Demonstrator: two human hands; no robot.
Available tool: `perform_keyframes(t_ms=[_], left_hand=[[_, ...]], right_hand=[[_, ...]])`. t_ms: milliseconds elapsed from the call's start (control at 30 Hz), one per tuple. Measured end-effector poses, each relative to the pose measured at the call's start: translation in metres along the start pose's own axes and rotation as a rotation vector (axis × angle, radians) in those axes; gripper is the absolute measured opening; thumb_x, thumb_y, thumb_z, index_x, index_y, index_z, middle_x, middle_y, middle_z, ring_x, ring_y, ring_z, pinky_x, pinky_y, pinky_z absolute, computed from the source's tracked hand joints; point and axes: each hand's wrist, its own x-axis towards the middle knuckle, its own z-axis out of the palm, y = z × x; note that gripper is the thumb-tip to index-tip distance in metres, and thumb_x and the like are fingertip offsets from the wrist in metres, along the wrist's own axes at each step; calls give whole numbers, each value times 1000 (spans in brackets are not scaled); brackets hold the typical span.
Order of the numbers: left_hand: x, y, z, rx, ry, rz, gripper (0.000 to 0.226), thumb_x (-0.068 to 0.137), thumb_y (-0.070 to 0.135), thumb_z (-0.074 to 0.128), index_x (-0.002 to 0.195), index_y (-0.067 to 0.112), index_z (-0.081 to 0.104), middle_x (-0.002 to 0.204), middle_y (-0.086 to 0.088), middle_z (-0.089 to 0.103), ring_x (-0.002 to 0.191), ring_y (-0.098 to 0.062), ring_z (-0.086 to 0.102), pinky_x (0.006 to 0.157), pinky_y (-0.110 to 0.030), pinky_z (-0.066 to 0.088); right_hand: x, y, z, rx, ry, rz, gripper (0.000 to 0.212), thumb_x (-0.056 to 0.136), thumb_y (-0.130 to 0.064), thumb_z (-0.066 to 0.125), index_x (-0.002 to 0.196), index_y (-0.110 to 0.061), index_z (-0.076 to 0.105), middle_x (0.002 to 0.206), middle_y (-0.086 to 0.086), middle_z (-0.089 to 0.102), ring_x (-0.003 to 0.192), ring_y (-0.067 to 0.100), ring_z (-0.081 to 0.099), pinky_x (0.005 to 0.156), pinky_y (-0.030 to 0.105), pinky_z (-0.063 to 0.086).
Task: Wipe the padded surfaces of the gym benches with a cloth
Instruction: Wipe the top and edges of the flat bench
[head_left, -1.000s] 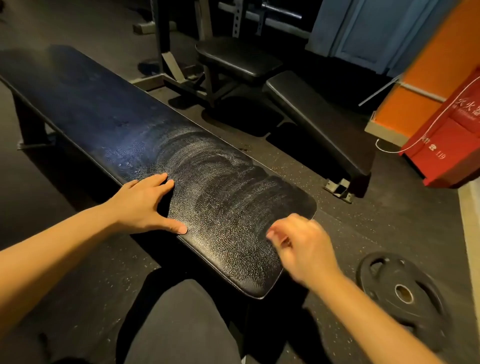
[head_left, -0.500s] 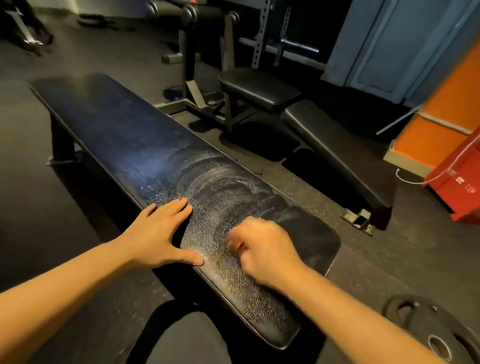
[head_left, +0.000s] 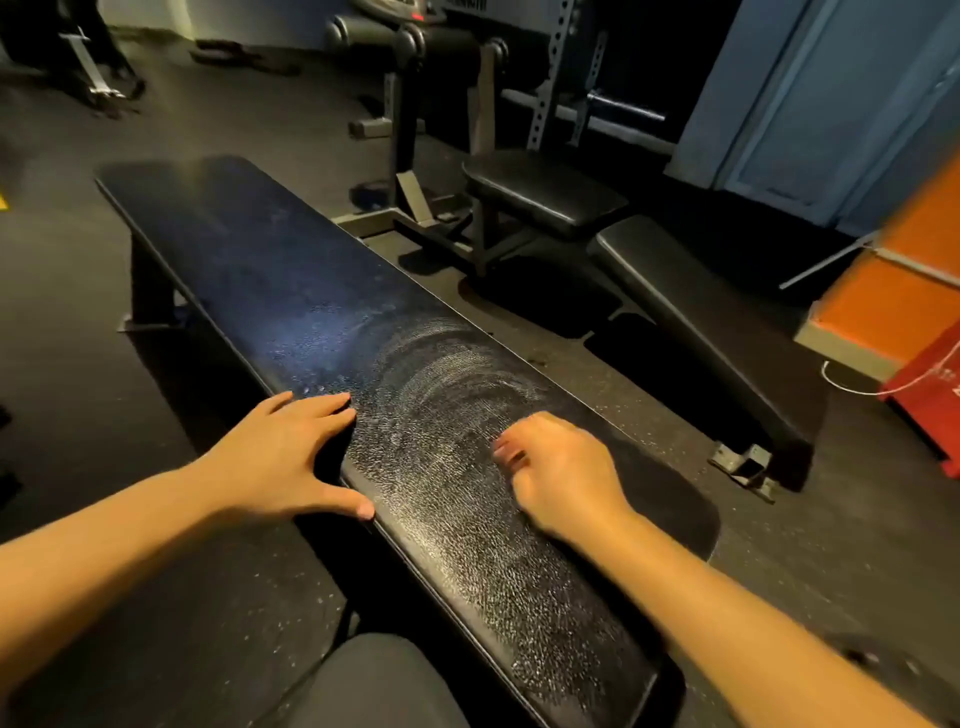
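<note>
A long flat bench (head_left: 291, 291) with black padding runs from the far left to the near right. Its near half shows pale arc-shaped wipe smears. My left hand (head_left: 283, 457) rests flat on the pad's left edge, fingers straight and thumb spread along the side. My right hand (head_left: 563, 480) lies knuckles-up on the smeared pad with its fingers curled under; the cloth is hidden beneath it. A second bench stands behind, with a square seat pad (head_left: 545, 192) and a sloping back pad (head_left: 711, 332).
A metal rack (head_left: 550, 78) and roller pads (head_left: 415, 41) stand at the back. An orange and red cabinet (head_left: 914, 332) is at the right, a blue door (head_left: 831, 104) behind it. Dark rubber floor (head_left: 78, 338) surrounds the bench. My knee (head_left: 374, 686) is at the bottom.
My right hand has slid from the pad's near end up the pad, leaving smears. My left hand stays on the edge. The view has tilted up.
</note>
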Motion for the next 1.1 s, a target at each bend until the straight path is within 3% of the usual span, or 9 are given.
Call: perform_keyframes(t_ms=[100,200,400,500,600,733,867,967,1100], left_hand=[[8,-5,-6,28,-52,-13,157,36,114,23,161,20,28,170,9,14,156,-9,16,127,-35,7],[11,-3,-6,39,-54,-18,151,39,111,32,161,21,30,169,11,15,155,-8,16,127,-35,7],[6,-8,0,16,27,-2,148,43,112,28,159,21,33,168,9,19,155,-7,18,123,-28,3],[6,-6,-1,14,42,9,143,47,110,36,159,21,35,168,10,20,155,-6,18,124,-31,2],[7,-2,-3,21,47,7,139,48,107,44,157,20,41,167,11,25,154,-6,21,121,-28,2],[6,-1,-2,-26,41,-37,139,48,105,51,158,22,36,168,15,18,154,-3,16,125,-29,5],[4,-5,3,-50,40,-40,141,44,109,40,158,26,36,168,13,19,154,-3,17,129,-35,8],[2,-6,4,-76,49,-47,143,43,108,38,160,25,32,169,13,15,154,-2,13,127,-31,3],[4,-6,6,-96,60,-36,144,44,108,40,160,23,32,169,15,15,154,0,11,126,-31,0]], right_hand=[[58,44,-1,-73,161,323,29,88,-17,55,112,-25,70,119,1,68,111,29,64,86,37,52],[92,-2,14,-50,197,332,26,89,-17,58,113,-16,69,116,9,68,106,33,65,82,38,52],[3,-95,22,51,-105,-312,26,83,-21,54,103,-20,70,105,7,66,99,35,63,84,47,53],[16,-27,9,16,-21,-72,38,78,-21,52,110,-32,70,113,-6,68,107,26,65,90,41,53],[79,36,3,-121,124,221,30,90,-20,55,115,-27,69,119,0,67,111,27,64,89,38,52],[133,-24,23,-83,160,233,18,90,-18,59,105,-16,67,112,8,68,105,34,65,80,38,50],[80,-112,31,110,-25,-149,25,81,-20,51,93,-23,73,99,7,68,92,32,65,75,40,53],[10,-93,24,120,-81,-365,26,73,-24,51,91,-23,69,93,2,66,87,32,65,73,41,53],[60,-8,9,-87,36,15,31,82,-17,54,108,-28,69,111,-2,69,103,27,65,85,36,51]])
